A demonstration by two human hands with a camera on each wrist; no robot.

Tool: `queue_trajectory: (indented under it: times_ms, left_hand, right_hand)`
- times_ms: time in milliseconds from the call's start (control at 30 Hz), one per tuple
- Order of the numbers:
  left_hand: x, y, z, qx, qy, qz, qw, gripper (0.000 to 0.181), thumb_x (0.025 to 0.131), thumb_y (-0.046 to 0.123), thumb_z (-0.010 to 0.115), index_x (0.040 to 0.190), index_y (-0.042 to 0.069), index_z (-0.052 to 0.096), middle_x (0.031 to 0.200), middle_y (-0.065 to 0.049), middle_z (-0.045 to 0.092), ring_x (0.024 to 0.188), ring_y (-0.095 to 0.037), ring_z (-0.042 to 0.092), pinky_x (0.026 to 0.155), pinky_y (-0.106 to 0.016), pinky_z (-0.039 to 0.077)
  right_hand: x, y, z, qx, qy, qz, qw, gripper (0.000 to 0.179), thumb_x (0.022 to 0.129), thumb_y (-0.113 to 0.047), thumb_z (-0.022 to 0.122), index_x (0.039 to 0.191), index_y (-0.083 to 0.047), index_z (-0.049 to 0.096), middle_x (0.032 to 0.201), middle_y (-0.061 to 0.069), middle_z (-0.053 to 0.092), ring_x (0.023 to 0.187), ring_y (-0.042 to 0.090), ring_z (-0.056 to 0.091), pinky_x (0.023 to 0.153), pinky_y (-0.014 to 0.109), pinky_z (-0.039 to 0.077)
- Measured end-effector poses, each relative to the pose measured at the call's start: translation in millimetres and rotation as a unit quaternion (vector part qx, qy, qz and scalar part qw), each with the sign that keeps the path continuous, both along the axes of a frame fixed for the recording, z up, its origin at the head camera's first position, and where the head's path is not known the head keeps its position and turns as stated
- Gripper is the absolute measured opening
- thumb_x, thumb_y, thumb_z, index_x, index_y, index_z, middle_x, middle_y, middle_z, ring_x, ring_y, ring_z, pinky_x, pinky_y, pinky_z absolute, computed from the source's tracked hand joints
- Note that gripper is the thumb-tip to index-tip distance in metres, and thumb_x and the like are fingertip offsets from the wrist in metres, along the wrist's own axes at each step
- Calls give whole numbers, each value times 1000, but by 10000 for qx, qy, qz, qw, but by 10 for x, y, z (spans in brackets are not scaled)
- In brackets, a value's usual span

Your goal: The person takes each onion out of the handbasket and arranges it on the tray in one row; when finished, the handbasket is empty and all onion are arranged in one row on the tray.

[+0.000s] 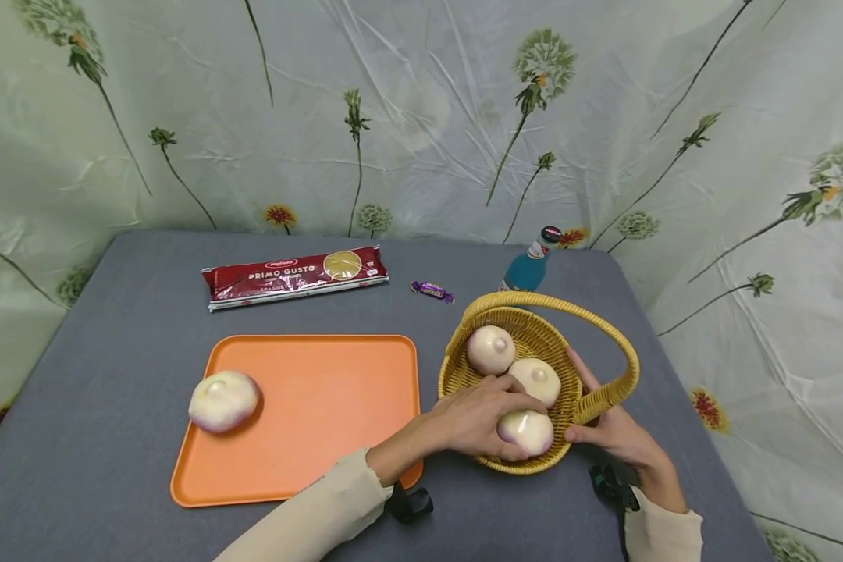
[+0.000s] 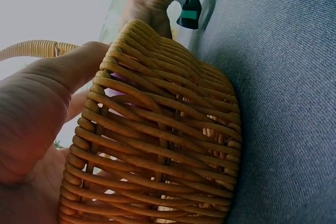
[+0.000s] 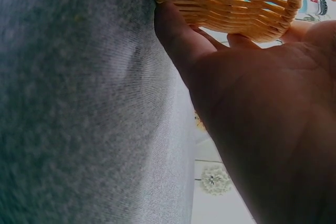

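A wicker basket [image 1: 457, 380] with a tall handle stands on the right of the table, three white-and-purple turnips inside it. My left hand [image 1: 481, 414] reaches over the rim and grips the nearest turnip [image 1: 530, 434], thumb on the near side and fingers across its top. In the left wrist view the woven wall hides most of that turnip. Against the basket's right side, below the handle's foot, my right hand [image 1: 621, 433] holds the outer wall with thumb and fingers spread around it. Another turnip [image 1: 223, 401] lies on the left edge of the orange tray [image 1: 337, 390].
Behind the tray lies a red spaghetti pack [image 1: 295, 277], with a purple wrapped candy [image 1: 432, 292] to its right. A bottle of blue liquid [image 1: 527, 269] stands just behind the basket. A flower-printed curtain [image 1: 421, 117] hangs along the table's back edge.
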State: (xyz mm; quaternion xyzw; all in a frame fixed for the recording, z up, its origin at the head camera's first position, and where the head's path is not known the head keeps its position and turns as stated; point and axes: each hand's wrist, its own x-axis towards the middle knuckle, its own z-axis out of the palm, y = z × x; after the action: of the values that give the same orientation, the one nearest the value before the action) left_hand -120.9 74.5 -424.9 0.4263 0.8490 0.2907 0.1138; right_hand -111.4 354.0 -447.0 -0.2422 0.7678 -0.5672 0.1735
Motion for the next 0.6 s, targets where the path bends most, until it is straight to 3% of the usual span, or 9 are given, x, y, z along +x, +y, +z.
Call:
queue_trajectory:
  times_ms: [367,600]
  left_hand:
    - [-3,-43,48,653,-128,-115,9977,55,82,38,80,133,29,64,127,1,56,114,-13,49,94,-22,41]
    - [39,-62,90,901,-85,-296,9955,54,81,39,80,131,31,63,125,0,53,113,-12,45,91,-20,39]
  right_hand:
    - [-7,19,0,-73,-25,75,9999,118,83,6,75,161,-16,-10,163,31,-7,145,-4,26,103,16,41]
    - [-12,13,-13,-87,-33,85,9999,117,84,6,75,161,-17,-11,163,31,-8,146,-4,25,102,17,42]
